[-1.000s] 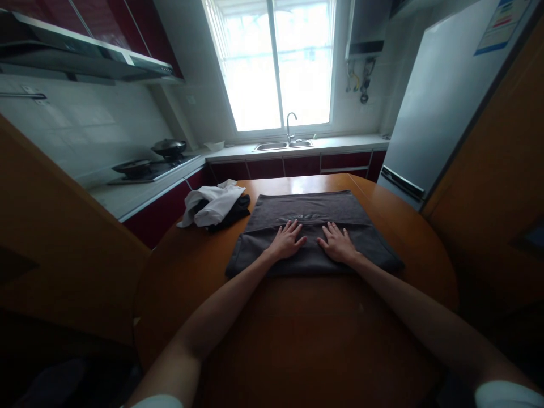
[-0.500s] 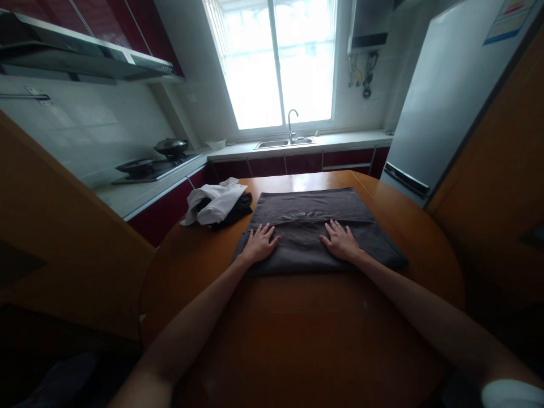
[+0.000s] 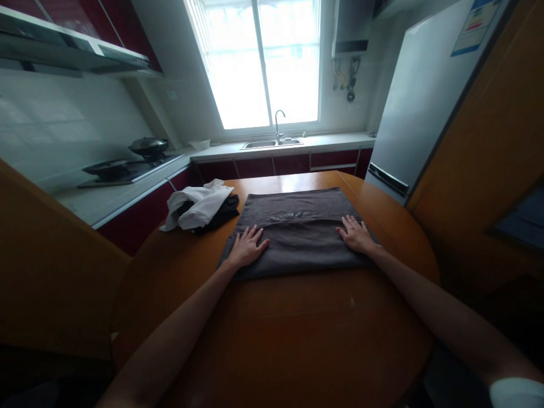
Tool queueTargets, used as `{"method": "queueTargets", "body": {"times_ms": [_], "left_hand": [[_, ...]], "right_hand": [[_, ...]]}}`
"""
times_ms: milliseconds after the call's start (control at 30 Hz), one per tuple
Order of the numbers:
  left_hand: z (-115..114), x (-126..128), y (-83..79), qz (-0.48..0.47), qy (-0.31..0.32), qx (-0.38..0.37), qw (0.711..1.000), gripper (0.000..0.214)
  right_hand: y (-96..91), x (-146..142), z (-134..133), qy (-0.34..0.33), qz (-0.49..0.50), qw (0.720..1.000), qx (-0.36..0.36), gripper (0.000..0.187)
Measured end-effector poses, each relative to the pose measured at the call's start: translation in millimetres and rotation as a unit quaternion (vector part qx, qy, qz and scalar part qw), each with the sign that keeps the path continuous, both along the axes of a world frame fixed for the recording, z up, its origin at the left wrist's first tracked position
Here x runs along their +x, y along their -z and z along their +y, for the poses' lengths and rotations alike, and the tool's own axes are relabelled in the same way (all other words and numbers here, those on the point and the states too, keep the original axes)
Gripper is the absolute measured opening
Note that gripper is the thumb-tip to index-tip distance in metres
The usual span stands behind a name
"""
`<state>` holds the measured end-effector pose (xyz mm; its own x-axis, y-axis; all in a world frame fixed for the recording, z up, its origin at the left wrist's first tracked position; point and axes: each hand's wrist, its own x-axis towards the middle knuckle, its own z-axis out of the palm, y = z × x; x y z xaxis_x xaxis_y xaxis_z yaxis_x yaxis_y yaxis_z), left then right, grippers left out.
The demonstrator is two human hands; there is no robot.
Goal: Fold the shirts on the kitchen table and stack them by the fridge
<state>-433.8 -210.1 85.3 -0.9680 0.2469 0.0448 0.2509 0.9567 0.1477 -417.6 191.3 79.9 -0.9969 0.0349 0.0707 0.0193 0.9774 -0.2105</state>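
A dark grey piece of cloth, perhaps a folded garment, lies spread on the wooden table. Low wrinkles and a fold line run across its middle. On its left part rests my left hand, palm down with the fingers spread. My right hand presses flat on the right part, near that side's edge, its fingers apart too. The cloth's right front corner is hidden behind my right wrist and forearm.
White and black clothes lie crumpled at the table's left back edge. Beyond are a stove with a lidded pan, a sink under the window, and a fridge at the right.
My right hand has slid rightward across the cloth, toward its right edge. My left hand stays on the left part. The whole view has shifted slightly as the head turned right.
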Motion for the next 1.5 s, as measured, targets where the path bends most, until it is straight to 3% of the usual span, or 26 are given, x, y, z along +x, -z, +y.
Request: {"method": "queueTargets", "body": {"times_ms": [100,200,300,367,467,633,933,1067,1233,1500], "left_hand": [[-2.8,-2.7,-5.8,0.002,0.003,0.047,0.999,0.069],[-21.8,-8.7,-23.2,0.061,0.002,0.148,0.987,0.061],[-54.7,-11.7,-42.6,0.133,-0.093,0.233,0.959,0.050],[-75.4,-10.0,-48.1,0.113,-0.182,0.263,0.941,0.040],[-92.6,-6.2,-42.4,0.040,-0.230,0.287,0.929,0.028],[-91.0,-9.5,-27.2,0.004,-0.217,0.341,0.915,0.031],[-87.8,-13.0,-26.7,-0.029,-0.202,0.423,0.883,0.045],[-87.2,-13.5,-24.4,-0.039,-0.197,0.432,0.879,0.052],[-83.0,-20.1,-16.8,-0.009,-0.207,0.382,0.901,0.035],[-87.5,-18.9,-10.4,0.038,-0.197,0.318,0.927,0.033]], "right_hand": [[1.3,1.3,8.4,0.003,0.021,1.000,-0.007,0.067],[-0.4,0.4,17.0,0.026,0.075,0.997,-0.019,0.067],[3.3,-1.6,26.3,0.048,0.058,0.997,-0.030,0.069],[8.5,-3.0,30.3,0.053,0.010,0.998,-0.030,0.070],[14.6,-4.9,32.2,0.055,-0.020,0.998,-0.020,0.071],[16.9,-6.5,33.7,0.065,-0.008,0.998,-0.012,0.071],[17.7,-6.8,35.6,0.070,-0.005,0.997,-0.017,0.071],[17.2,-7.0,36.7,0.073,-0.007,0.997,-0.017,0.072],[16.5,-7.1,36.2,0.078,-0.017,0.997,-0.009,0.073],[17.6,-8.6,37.3,0.089,-0.010,0.996,-0.015,0.075]]}}
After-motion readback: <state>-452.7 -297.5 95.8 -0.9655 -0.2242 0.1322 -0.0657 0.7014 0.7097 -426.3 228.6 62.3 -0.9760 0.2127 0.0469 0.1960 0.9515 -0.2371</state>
